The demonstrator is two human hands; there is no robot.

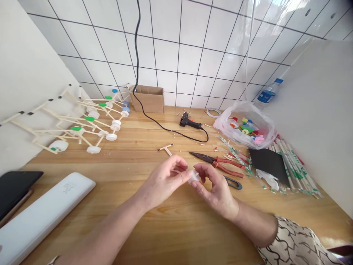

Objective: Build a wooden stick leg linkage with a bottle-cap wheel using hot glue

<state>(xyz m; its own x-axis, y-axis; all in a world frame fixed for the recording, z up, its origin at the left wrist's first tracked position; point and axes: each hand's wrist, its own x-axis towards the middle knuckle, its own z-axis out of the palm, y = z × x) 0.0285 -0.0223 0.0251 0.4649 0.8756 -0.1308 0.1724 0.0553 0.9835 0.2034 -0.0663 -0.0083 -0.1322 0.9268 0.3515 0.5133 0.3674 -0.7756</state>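
Over the middle of the table, my left hand (pixel 165 178) and my right hand (pixel 216 191) meet at a small whitish, cap-like piece (pixel 194 176). Thumb and fingers of each hand are closed on it from either side, so part of it is hidden. Just beyond my left fingers lies a small T-shaped piece of wooden sticks (pixel 167 148) with dark tips. Red-handled long-nose pliers (pixel 217 161) rest behind my right hand, and a grey utility knife (pixel 234 183) shows partly beside it.
Several stick-built models with white cap wheels (pixel 93 121) stand at left. A black glue gun (pixel 189 121) and its cord lie behind, near a cardboard box (pixel 149 99). Right are a bag of colourful caps (pixel 245 127), wrapped sticks (pixel 298 169) and a bottle (pixel 268 95). A white case (pixel 52 213) lies front left.
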